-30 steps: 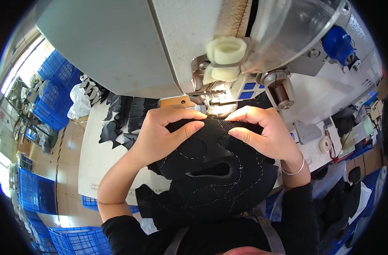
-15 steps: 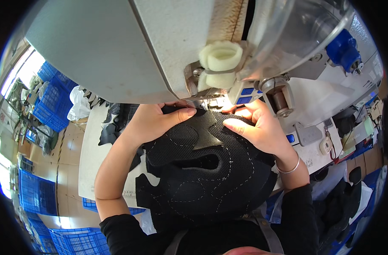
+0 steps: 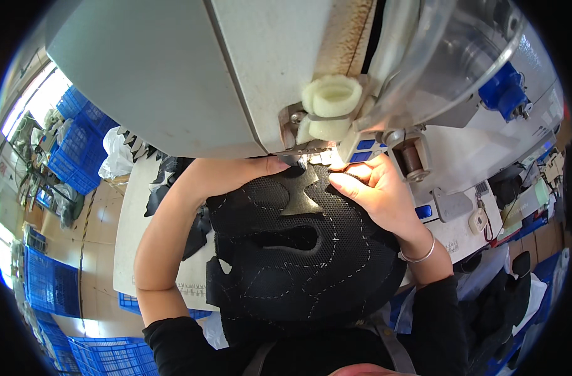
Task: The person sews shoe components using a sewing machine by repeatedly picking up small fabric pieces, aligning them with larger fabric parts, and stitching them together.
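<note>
A: Handling what?

B: Holding a black mesh fabric piece [image 3: 279,272] up to the lit stitching area [image 3: 320,158] of a sewing machine [image 3: 167,81], letting the lower part spread past the near edge of a white worktable [image 3: 126,250].

A: Doing what with the left hand [image 3: 223,180]?

B: Laying the thumb along the upper edge of the piece, just left of the light. Hiding the other fingertips under the machine head, so not being able to tell whether gripping or only pressing.

A: And doing what with the right hand [image 3: 378,188]?

B: Pinching the upper right edge between thumb and bent fingers, near the light. Wearing a thin silver bracelet [image 3: 420,252] at that wrist.

A: Seeing anything on the fabric?

B: Tracing dashed white lines curving across it, finding an elongated opening [image 3: 298,238] around the middle and a shiny dark patch [image 3: 300,195] at the top, between both hands.

A: Noticing what on the machine?

B: Spotting a pale foam ring [image 3: 331,100] at the front, a brown thread spool [image 3: 413,160] to its right and a blue fitting [image 3: 503,91] farther right.

A: And seeing what around?

B: Making out black cut pieces [image 3: 162,188] beside the left forearm [image 3: 157,250], and blue plastic crates [image 3: 52,282] at far left.
</note>
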### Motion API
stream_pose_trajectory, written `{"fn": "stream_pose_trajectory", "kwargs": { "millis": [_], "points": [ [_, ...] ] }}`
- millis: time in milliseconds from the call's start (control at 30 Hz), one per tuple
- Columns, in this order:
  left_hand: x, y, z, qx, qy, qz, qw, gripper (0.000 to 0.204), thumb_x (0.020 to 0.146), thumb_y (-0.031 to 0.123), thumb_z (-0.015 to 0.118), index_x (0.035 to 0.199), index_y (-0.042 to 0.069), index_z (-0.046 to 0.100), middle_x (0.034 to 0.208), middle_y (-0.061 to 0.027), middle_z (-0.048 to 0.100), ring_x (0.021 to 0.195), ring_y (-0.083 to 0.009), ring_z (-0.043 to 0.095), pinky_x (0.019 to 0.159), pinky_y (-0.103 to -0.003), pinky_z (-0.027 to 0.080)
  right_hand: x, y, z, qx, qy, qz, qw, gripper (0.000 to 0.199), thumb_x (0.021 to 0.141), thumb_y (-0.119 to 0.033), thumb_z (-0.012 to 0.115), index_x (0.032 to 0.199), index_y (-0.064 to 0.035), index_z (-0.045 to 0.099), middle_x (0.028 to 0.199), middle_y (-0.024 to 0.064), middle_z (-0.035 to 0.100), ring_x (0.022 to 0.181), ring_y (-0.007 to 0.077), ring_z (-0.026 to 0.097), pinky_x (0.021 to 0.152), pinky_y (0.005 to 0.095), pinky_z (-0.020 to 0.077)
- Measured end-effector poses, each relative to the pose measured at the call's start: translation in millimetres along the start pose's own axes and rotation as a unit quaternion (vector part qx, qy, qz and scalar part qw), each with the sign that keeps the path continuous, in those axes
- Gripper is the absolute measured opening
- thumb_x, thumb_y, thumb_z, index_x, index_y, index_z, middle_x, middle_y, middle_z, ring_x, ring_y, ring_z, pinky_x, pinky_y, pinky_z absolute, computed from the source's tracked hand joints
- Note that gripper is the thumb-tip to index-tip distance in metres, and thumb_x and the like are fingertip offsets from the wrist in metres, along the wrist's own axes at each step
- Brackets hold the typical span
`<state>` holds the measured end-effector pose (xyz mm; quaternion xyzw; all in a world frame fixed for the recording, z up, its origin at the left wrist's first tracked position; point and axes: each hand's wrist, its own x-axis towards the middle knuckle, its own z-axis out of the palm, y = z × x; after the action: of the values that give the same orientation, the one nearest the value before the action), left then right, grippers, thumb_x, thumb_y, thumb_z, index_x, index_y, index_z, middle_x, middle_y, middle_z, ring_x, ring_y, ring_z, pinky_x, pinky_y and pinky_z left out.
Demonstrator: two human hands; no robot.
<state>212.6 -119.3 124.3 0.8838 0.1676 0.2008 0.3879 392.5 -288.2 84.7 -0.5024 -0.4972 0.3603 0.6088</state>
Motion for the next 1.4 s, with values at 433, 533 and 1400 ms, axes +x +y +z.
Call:
{"fn": "stream_pose_trajectory", "kwargs": {
  "millis": [433, 533, 1400],
  "points": [
    [-14.1, -29.4, 0.6, 0.108, 0.02, 0.116, 0.987, 0.034, 0.081, 0.027, 0.075, 0.108, 0.007, 0.069, 0.104, -0.0096, 0.069, 0.095, -0.0199, 0.063, 0.086, -0.032, 0.047, -5.8, 8.5, 8.6, -0.096, 0.063, -0.024, 0.993, 0.017, 0.087, 0.004, 0.066, 0.102, 0.006, 0.058, 0.088, 0.0066, 0.066, 0.08, 0.0059, 0.06, 0.07, 0.0191, 0.0482],
    [-43.5, -12.5, 13.3, 0.192, 0.055, 0.298, 0.934, 0.041, 0.073, 0.025, 0.075, 0.109, 0.006, 0.069, 0.119, -0.0103, 0.063, 0.109, -0.0262, 0.06, 0.102, -0.042, 0.038, -3.7, 13.5, 8.7, -0.021, 0.059, -0.051, 0.997, 0.024, 0.086, -0.006, 0.07, 0.106, 0.0043, 0.06, 0.083, 0.0012, 0.066, 0.071, 0.0024, 0.057, 0.061, 0.0184, 0.0466],
    [-49.2, 32.3, 37.0, 0.526, 0.124, 0.343, 0.768, 0.037, 0.066, 0.008, 0.062, 0.101, -0.003, 0.066, 0.1, -0.0134, 0.067, 0.092, -0.0236, 0.065, 0.09, -0.034, 0.049, -37.2, -33.3, 24.4, -0.546, 0.083, -0.32, 0.77, 0.034, 0.065, -0.009, 0.079, 0.098, -0.0066, 0.067, 0.105, 0.0097, 0.059, 0.093, 0.0284, 0.058, 0.079, 0.038, 0.0437]
  ]
}}
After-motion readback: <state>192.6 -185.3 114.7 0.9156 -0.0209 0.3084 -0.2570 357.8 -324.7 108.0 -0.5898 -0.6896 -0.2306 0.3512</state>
